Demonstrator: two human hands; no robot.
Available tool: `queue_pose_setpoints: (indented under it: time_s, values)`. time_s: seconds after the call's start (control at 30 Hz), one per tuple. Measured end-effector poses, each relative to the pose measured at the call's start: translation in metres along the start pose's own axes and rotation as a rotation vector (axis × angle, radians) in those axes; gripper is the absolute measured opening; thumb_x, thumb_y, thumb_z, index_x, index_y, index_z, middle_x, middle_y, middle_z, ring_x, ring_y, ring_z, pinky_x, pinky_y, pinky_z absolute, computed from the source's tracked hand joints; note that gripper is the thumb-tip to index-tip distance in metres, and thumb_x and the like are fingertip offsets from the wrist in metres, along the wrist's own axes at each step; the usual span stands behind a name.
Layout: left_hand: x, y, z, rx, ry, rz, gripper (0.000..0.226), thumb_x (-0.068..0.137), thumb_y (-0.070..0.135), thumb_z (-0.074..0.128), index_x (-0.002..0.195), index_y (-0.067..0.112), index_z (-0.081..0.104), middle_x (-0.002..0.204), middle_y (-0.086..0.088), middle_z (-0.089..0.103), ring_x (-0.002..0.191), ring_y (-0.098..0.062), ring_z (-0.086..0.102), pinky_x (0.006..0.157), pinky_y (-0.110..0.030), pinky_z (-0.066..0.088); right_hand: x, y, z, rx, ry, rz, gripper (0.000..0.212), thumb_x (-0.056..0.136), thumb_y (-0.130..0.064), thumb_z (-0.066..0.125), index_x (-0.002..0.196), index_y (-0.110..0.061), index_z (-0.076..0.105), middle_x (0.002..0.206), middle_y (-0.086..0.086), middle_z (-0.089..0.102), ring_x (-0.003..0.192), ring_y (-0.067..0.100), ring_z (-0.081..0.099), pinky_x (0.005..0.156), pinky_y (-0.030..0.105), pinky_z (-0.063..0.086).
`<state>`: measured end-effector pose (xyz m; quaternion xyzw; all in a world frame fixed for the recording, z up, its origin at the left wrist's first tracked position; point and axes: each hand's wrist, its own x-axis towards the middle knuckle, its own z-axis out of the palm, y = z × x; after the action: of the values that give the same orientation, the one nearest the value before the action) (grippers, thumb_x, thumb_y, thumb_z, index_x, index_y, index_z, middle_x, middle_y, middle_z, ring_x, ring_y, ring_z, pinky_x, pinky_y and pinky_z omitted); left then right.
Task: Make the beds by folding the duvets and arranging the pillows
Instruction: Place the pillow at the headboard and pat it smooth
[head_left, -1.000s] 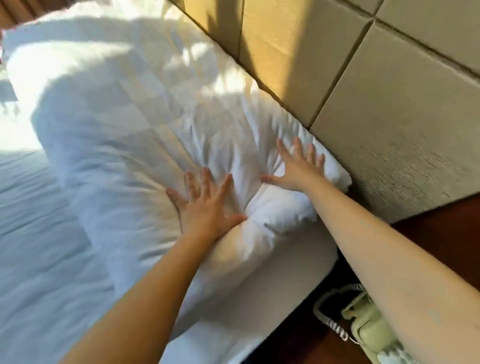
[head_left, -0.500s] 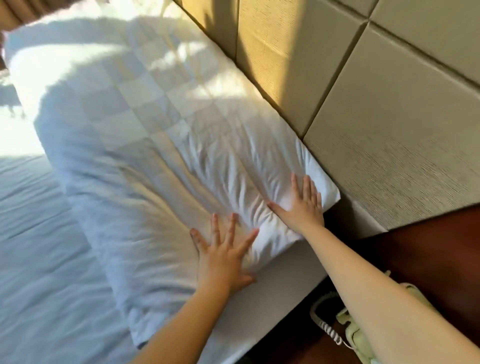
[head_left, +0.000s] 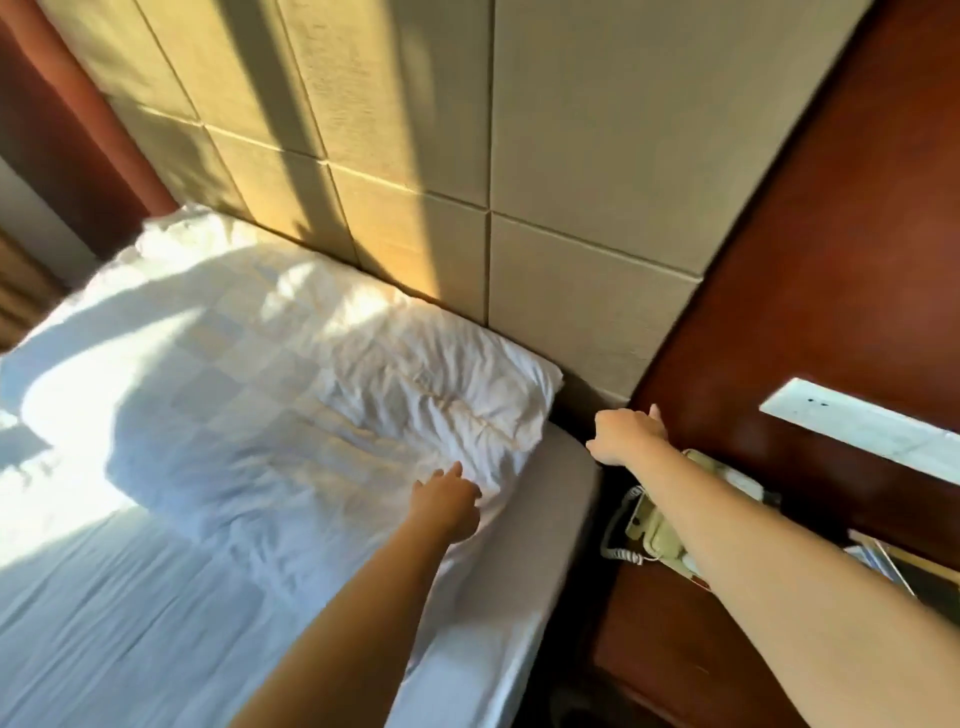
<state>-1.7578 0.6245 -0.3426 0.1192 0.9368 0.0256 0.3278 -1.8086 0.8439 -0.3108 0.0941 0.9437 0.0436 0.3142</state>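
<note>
Left hand (head_left: 448, 503) at the pillow (head_left: 291, 364) edge, right hand (head_left: 626, 435) beside the bed (head_left: 545, 530); both hands empty, loosely curled.

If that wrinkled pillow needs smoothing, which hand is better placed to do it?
The left hand: it is at the near corner of the pillow, over the bed. The right hand is off the bed, above the gap beside the telephone, so it would likely need a longer reach.

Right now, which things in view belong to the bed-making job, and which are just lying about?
Job: white pillow against the headboard; white sheet below it; left hand at the pillow's near edge.
Lying about: corded telephone on the dark wooden nightstand.
</note>
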Motion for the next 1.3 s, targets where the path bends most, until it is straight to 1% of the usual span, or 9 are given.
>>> queue_pose_setpoints:
  time_s: [0.13,0.23,0.33,0.53,0.7,0.87,1.03,1.13,1.3]
  values:
    - [-0.04,0.018,-0.025,0.024,-0.015,0.151,0.037,0.097,0.027,0.04,0.131,0.021,0.054,0.14,-0.01,0.042,0.128,-0.027,0.043,0.105,-0.039,0.038,-0.083,0.055,0.002,0.083,0.138,0.16,0.036,0.095,-0.03,0.043,0.126,-0.018,0.054,0.133,0.007,0.052,0.127,0.029,0.044,0.114,0.046,0.014]
    - [-0.065,0.053,-0.033,0.137,-0.034,0.275,0.037,0.097,0.023,0.04,0.13,0.014,0.055,0.138,-0.013,0.047,0.128,-0.027,0.044,0.106,-0.031,0.034,-0.147,0.107,0.024,0.096,0.189,0.284,0.036,0.093,-0.027,0.043,0.127,-0.019,0.054,0.132,0.007,0.053,0.124,0.028,0.047,0.104,0.04,0.032]
    - [-0.087,0.11,-0.036,0.278,-0.058,0.386,0.039,0.098,0.022,0.039,0.134,0.012,0.051,0.141,-0.008,0.047,0.131,-0.024,0.042,0.107,-0.026,0.028,-0.22,0.168,0.06,0.121,0.199,0.422,0.038,0.092,-0.025,0.045,0.128,-0.018,0.053,0.132,0.008,0.051,0.123,0.029,0.047,0.1,0.038,0.036]
    - [-0.155,0.303,-0.024,0.486,0.081,0.766,0.04,0.098,0.027,0.041,0.136,0.014,0.048,0.141,-0.01,0.047,0.128,-0.025,0.046,0.103,-0.032,0.038,-0.404,0.292,0.16,0.325,0.207,0.843,0.038,0.095,-0.028,0.043,0.131,-0.016,0.049,0.135,0.008,0.046,0.126,0.027,0.044,0.102,0.036,0.035]
    - [-0.274,0.462,0.059,0.582,0.072,1.159,0.038,0.098,0.03,0.039,0.131,0.017,0.053,0.139,-0.01,0.049,0.127,-0.026,0.047,0.102,-0.03,0.038,-0.585,0.34,0.274,0.474,0.242,1.185,0.039,0.097,-0.028,0.04,0.134,-0.017,0.045,0.138,0.009,0.043,0.128,0.027,0.042,0.103,0.036,0.035]
    - [-0.439,0.574,0.196,0.619,-0.055,1.499,0.042,0.098,0.033,0.044,0.138,0.019,0.043,0.144,-0.008,0.04,0.134,-0.021,0.039,0.107,-0.025,0.028,-0.782,0.337,0.41,0.62,0.138,1.508,0.039,0.098,-0.027,0.036,0.134,-0.014,0.042,0.137,0.009,0.042,0.126,0.028,0.042,0.101,0.037,0.036]
    - [-0.595,0.628,0.336,0.61,-0.171,1.767,0.043,0.098,0.032,0.043,0.14,0.022,0.038,0.136,-0.008,0.044,0.126,-0.02,0.046,0.103,-0.025,0.034,-0.963,0.271,0.544,0.813,0.025,1.855,0.042,0.099,-0.032,0.036,0.138,-0.018,0.037,0.139,0.007,0.04,0.129,0.026,0.04,0.102,0.038,0.036]
    - [-0.657,0.644,0.4,0.67,-0.229,1.848,0.043,0.098,0.031,0.044,0.139,0.021,0.038,0.137,-0.006,0.044,0.125,-0.018,0.047,0.101,-0.024,0.035,-1.044,0.226,0.6,0.904,0.016,2.046,0.043,0.098,-0.03,0.037,0.14,-0.018,0.035,0.14,0.008,0.04,0.128,0.027,0.041,0.103,0.038,0.037]
    - [-0.722,0.678,0.467,0.731,-0.289,1.921,0.042,0.097,0.031,0.047,0.137,0.019,0.043,0.134,-0.009,0.046,0.118,-0.019,0.053,0.099,-0.022,0.036,-1.122,0.193,0.653,0.972,0.156,2.248,0.044,0.098,-0.025,0.035,0.142,-0.021,0.035,0.142,0.006,0.042,0.126,0.025,0.046,0.102,0.036,0.043]
